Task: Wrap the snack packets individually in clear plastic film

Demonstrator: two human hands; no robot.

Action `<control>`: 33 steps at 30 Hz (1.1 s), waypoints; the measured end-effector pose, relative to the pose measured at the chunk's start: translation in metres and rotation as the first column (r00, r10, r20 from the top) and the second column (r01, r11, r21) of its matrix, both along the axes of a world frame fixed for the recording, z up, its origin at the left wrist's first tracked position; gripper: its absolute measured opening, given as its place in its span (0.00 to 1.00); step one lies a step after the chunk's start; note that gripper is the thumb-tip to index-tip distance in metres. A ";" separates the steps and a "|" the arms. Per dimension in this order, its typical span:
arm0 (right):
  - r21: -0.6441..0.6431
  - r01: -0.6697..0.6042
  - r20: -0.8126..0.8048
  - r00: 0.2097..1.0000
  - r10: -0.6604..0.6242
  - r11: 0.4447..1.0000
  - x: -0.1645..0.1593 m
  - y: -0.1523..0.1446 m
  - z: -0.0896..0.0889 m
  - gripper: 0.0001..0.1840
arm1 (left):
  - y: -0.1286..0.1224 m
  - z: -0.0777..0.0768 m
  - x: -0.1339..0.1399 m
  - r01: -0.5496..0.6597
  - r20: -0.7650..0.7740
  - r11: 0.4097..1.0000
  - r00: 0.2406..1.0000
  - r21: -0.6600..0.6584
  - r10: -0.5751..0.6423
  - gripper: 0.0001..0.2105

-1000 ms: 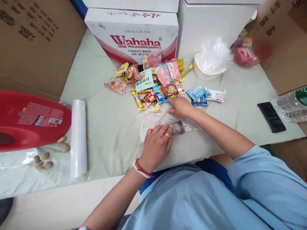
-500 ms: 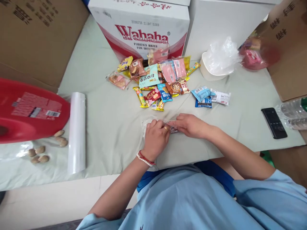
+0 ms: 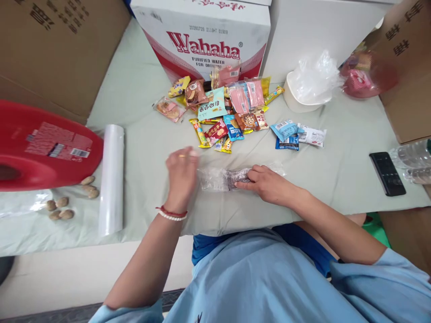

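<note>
So the left hand [image 3: 182, 172] got pulled off the plastic wrap [image 3: 211, 180], grip too blurred to tell; dark bar [image 3: 232, 178] now held under right hand [image 3: 267, 183] alone.

On the surface [image 3: 148, 193], a bar [image 3: 235, 179] lies in plastic film [image 3: 213, 178], under the right hand [image 3: 271, 185], with the left hand [image 3: 182, 172] to its left. Behind sits a snack heap [image 3: 211, 106], then a carton [image 3: 208, 38]. Right of the heap: packets [image 3: 285, 130], a bowl [image 3: 299, 101] holding bags [image 3: 318, 76] behind them; farther right, a phone [image 3: 387, 174] beside bottles [image 3: 411, 154]. Left: a roll [image 3: 112, 179], then a jug [image 3: 50, 161].
</note>
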State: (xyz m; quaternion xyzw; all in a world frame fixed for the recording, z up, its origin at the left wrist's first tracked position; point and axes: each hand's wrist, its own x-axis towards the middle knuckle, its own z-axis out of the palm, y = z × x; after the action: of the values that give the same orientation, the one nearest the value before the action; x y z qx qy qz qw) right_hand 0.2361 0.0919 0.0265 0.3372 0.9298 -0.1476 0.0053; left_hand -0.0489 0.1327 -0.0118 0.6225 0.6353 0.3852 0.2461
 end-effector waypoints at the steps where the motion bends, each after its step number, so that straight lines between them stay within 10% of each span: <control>1: -0.001 0.013 0.005 1.000 -0.013 1.000 0.000 -0.001 0.003 0.26 | -0.002 0.000 0.005 0.086 -0.069 0.995 0.994 -0.044 -0.089 0.18; 6: -0.038 0.056 -0.065 0.996 -0.058 0.998 0.002 -0.009 0.013 0.27 | -0.029 0.019 0.013 0.323 -0.287 0.907 0.872 -0.271 -0.397 0.10; 13: -0.036 0.056 -0.029 0.998 -0.058 0.998 -0.003 -0.011 0.017 0.27 | -0.045 0.058 0.037 0.374 0.193 0.868 0.925 -0.327 -0.326 0.06; 21: -0.162 0.044 -0.211 0.974 -0.078 0.986 0.010 -0.017 0.024 0.16 | -0.056 0.040 0.084 0.530 -0.417 0.828 0.720 -0.185 -0.554 0.12; 24: -0.163 0.251 -0.347 0.891 -0.294 0.954 0.022 -0.011 0.027 0.18 | -0.070 0.033 0.085 0.554 -0.549 0.828 0.668 -0.083 -0.502 0.15; 29: -0.106 0.622 -0.061 0.775 -0.629 0.776 0.031 0.008 0.011 0.31 | -0.080 0.016 0.084 0.591 -0.589 0.806 0.655 0.010 -0.473 0.22; 33: -0.209 0.642 0.054 0.761 -0.647 0.738 0.038 0.009 0.011 0.12 | -0.077 0.009 0.082 0.613 -0.612 0.790 0.628 0.009 -0.480 0.22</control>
State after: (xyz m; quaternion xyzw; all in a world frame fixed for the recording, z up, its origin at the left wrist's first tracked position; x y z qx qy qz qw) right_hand 0.2741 0.1010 0.0373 0.6335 0.7341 -0.2436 -0.0201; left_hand 0.0333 0.0557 -0.0030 0.8955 0.4123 0.1492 0.0768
